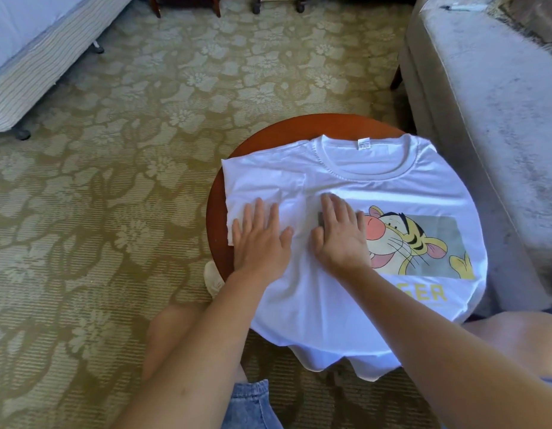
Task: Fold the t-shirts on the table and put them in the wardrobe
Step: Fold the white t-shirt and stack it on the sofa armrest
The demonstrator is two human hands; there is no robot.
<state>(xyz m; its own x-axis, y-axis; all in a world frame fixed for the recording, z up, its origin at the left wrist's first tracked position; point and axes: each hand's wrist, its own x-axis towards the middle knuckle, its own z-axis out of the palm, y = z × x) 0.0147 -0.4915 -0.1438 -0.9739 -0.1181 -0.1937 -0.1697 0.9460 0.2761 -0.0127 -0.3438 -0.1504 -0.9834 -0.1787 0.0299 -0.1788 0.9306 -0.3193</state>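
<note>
Green carpet (129, 181) with pale flowers all over the floor. On the right, a big grey couch (491, 103). Far left, the corner of a bed (24, 72). In the middle, a round brown tabletop (299, 128). Spread flat on top, front up, a white t-shirt (315, 311), neck at the far side, bottom edge hanging off the near side, left side folded in. Across the chest, a tiger picture (401, 239). Both hands open and flat on the cloth, palms down, fingers straight, gripping nothing. Left hand (259, 243) pressing on the folded part. Right hand (339, 239) just beside, not touching the other, fingers over the picture's edge. Inside the neck, a small tag (363, 143).
</note>
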